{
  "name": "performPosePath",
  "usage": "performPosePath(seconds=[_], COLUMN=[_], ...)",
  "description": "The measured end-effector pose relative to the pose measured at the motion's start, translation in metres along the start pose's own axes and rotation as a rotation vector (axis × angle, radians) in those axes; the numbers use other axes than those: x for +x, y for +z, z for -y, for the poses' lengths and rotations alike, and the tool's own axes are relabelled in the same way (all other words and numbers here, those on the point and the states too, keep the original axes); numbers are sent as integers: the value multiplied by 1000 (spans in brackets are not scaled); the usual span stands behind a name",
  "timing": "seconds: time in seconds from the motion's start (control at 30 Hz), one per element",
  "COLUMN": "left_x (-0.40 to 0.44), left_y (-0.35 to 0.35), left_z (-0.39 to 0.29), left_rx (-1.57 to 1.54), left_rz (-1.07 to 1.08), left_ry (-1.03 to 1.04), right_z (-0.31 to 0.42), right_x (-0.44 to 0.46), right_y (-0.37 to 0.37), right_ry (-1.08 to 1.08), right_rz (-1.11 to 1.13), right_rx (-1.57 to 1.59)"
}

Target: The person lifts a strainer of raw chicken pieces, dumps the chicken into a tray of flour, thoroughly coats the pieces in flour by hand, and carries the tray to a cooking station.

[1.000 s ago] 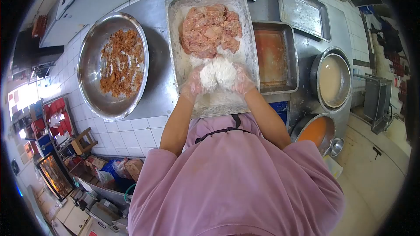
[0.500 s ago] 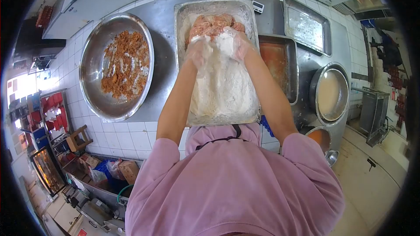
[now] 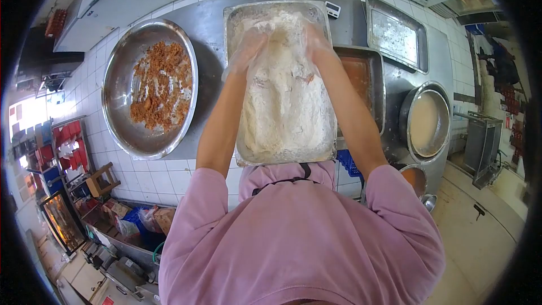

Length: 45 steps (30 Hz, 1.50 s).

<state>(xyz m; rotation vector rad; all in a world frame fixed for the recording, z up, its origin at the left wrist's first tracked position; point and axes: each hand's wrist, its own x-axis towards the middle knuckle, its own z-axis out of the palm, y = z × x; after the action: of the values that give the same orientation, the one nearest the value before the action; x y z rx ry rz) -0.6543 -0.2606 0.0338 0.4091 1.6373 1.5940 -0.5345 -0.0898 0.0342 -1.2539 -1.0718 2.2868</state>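
A deep metal pan [image 3: 241, 157] holds a thick bed of white flour [image 3: 276, 118]. At its far left side is my left hand [image 3: 250, 47], in a clear, flour-dusted glove, with its fingertips down at the flour. Across from it, my right hand [image 3: 315, 42], also gloved, touches the flour along the far right wall. Motion and flour blur the fingers of both hands, so their grip does not show. Between them lies loose flour, with lumps beneath it. A small bit of reddish meat [image 3: 310, 78] peeks out below my right hand.
Left of the pan sits a big steel bowl [image 3: 116, 107] with orange-brown crumbly bits [image 3: 161, 87]. To the right are a tray with reddish liquid [image 3: 355, 73], a shiny tray [image 3: 398, 31], and a bowl of cream-coloured liquid [image 3: 423, 121]. A small timer [image 3: 333, 9] lies behind.
The reddish meat exposed at the pan's far end is now covered with flour. My hands have moved apart, toward the two side walls, and the flour is spread differently.
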Motion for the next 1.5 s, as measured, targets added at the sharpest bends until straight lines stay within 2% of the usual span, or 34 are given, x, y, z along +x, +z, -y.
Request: performPosePath(seconds=[0.03, 0.1, 0.17, 0.2, 0.27, 0.3, 0.37, 0.4, 0.47, 0.5, 0.57, 0.6, 0.67, 0.7, 0.77, 0.8, 0.83, 0.9, 1.0, 1.1, 1.17, 1.23, 1.3, 1.37, 1.43, 1.47, 1.5], left_x=[-13, -41, -93, -121, -145, -153, -154, -151, -152, -152, -164, -171, -180, -185, -180, -175, -175, -173, -196, -202, -207, -209, -196, -195, -187, -175, -166], left_y=[3, 4, 23, 43, 45, 41, 39, 39, 33, 31, 17, 14, 20, 23, 27, 28, 26, 19, 19, 13, -1, 0, 25, 8, 10, 22, 29], left_z=[-17, -4, 18, 18, 90, 124, 149, 157, 172, 175, 163, 154, 111, 97, 96, 96, 100, 116, 149, 150, 193, 188, 122, 185, 174, 104, 65], left_rx=[620, 1187, 1139, 1143, 1295, 1366, 1447, 1482, 1362, 1297, 1253, 1218, 1284, 1315, 1462, 1524, 1534, 1549, 1516, 1312, 1252, 962, 356, 190, -161, -429, -700], left_rz=[28, 54, -118, -289, -310, -315, -305, -301, -167, -105, 264, 451, 446, 444, 282, 191, 222, 274, 163, 591, 536, 412, 173, 198, 163, 110, 49], left_ry=[150, 105, -217, -338, 3, 179, 347, 437, 278, 201, 57, -18, -145, -213, 134, 320, 251, 115, 3, -98, 323, 14, -926, -522, -540, -751, -956], right_z=[-11, -64, -131, -147, -170, -172, -171, -180, -207, -217, -232, -223, -193, -188, -184, -182, -179, -167, -175, -175, -213, -229, -223, -202, -172, -157, -144], right_x=[-14, -46, -67, -84, -112, -114, -117, -118, -122, -128, -144, -147, -149, -150, -146, -147, -148, -169, -181, -193, -175, -171, -170, -170, -171, -171, -170], right_y=[-7, -31, -55, -59, -59, -52, -36, -32, -33, -42, -63, -70, -81, -85, -94, -92, -90, -83, -71, -70, -83, -85, -76, -71, -62, -56, -52], right_ry=[-141, -440, -714, -608, -400, -449, -546, -449, -251, -298, -383, -311, -153, -398, -887, -918, -958, -466, 78, 200, 244, 340, 462, 500, 403, 319, 53], right_rz=[-81, -303, -765, -687, -530, -488, -415, -408, -390, -277, -50, 53, 276, 162, -76, -54, -33, 51, 86, 159, 34, -107, -257, -205, -20, 73, 241], right_rx=[-168, -615, -1292, -1229, -1094, -1019, -866, -906, -986, -1031, -1108, -1253, -1536, -1526, -1454, -1589, -1719, -1682, -1511, -1412, -1189, -849, -391, -52, 19, -13, -421])
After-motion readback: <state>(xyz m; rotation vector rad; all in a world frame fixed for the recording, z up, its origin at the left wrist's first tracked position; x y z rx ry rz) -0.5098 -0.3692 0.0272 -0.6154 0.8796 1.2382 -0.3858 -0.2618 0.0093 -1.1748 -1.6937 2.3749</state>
